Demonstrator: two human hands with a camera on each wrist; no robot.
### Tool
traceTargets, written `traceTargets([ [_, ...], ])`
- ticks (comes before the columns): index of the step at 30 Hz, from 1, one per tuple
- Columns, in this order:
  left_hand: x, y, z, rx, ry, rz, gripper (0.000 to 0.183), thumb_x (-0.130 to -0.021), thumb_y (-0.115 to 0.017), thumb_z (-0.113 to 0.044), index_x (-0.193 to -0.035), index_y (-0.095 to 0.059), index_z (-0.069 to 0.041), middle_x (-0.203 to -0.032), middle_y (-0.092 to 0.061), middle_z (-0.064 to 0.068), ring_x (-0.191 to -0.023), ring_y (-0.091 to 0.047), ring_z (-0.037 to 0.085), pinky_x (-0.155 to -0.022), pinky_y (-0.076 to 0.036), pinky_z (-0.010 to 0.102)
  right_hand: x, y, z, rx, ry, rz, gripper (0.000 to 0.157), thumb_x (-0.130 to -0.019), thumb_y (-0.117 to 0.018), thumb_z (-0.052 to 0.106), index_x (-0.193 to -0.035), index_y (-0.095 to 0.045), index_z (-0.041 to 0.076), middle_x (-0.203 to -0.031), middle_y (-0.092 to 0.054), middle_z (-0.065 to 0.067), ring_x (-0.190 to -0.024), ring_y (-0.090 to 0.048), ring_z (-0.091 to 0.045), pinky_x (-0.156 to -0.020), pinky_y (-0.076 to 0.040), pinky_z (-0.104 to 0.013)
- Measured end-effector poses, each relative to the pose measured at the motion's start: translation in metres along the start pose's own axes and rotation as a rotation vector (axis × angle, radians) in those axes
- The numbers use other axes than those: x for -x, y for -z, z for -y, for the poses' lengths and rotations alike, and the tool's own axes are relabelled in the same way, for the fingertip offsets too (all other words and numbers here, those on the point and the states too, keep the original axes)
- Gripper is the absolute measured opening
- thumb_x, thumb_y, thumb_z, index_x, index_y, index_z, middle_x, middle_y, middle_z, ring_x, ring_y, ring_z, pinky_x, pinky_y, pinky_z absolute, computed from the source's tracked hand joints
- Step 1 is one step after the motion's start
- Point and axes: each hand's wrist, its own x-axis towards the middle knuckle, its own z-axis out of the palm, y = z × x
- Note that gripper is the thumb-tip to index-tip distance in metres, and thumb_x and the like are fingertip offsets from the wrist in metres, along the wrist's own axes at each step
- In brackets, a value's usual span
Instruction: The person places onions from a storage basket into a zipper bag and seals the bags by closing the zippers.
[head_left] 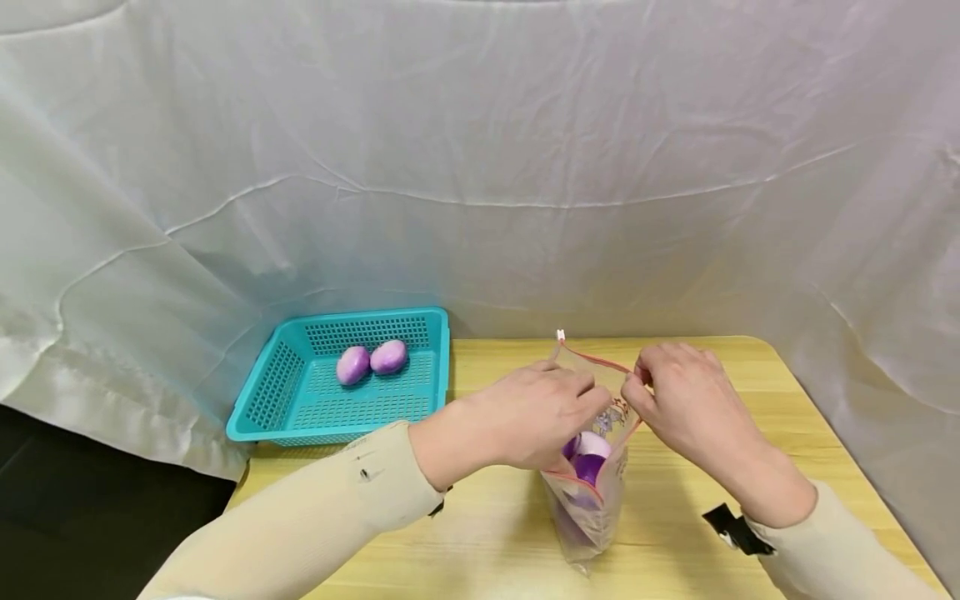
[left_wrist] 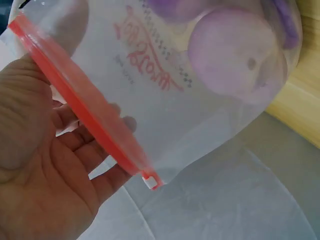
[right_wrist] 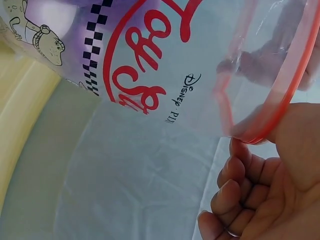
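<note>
A see-through slider zip bag (head_left: 588, 529) with red edges stands on the table between my hands, its mouth spread open. Red lettering and a checkered strip (right_wrist: 93, 45) are printed on it. Inside lie several rounded purple-and-pale things (head_left: 592, 454). My left hand (head_left: 543, 412) holds the left rim, the fingers (left_wrist: 92, 145) outside it and the thumb showing through the plastic. At the right corner of the mouth, my right hand (head_left: 682, 408) pinches the red edge between thumb and forefinger. The white slider (head_left: 561, 335) sits at the rim's far end.
On the left of the table (head_left: 480, 517) stands a turquoise plastic basket (head_left: 341, 437). Two egg-shaped purple-and-pale things (head_left: 371, 362) lie in it. A pale cloth (head_left: 525, 167) hangs behind the table and along its sides.
</note>
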Motion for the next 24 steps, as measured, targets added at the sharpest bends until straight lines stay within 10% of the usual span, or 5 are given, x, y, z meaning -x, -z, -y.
traceTargets([
  [6,0.002,0.0,0.002,-0.036,0.023,-0.015,0.058,-0.087,-0.08,-0.058,-0.125,-0.058,-0.02,-0.111,-0.058,-0.007,-0.105,-0.063,0.012,-0.112,-0.048,0.036,0.002,0.0,0.001,0.046,0.053,-0.027,0.016,-0.087,-0.064,0.013,-0.071,-0.06,0.016,-0.07,-0.055,0.004,-0.069,-0.051,-0.022,-0.069,-0.035,-0.042],
  [15,0.005,-0.013,0.006,-0.252,-0.038,-0.246,0.016,-0.096,-0.059,-0.033,-0.108,-0.062,-0.023,-0.106,-0.063,-0.008,-0.11,-0.062,0.014,-0.103,-0.049,0.033,0.006,-0.008,-0.001,0.089,0.198,-0.19,0.016,-0.082,-0.065,0.012,-0.069,-0.056,0.016,-0.065,-0.048,0.007,-0.064,-0.048,-0.02,-0.063,-0.032,-0.04],
  [24,0.013,-0.02,0.02,-0.16,-0.037,-0.433,0.016,-0.101,-0.051,-0.021,-0.105,-0.066,-0.02,-0.104,-0.065,-0.005,-0.103,-0.06,0.018,-0.094,-0.05,0.034,0.009,-0.013,-0.001,0.116,0.285,-0.271,0.017,-0.087,-0.051,0.016,-0.07,-0.048,0.014,-0.064,-0.039,0.003,-0.06,-0.04,-0.022,-0.061,-0.027,-0.036],
])
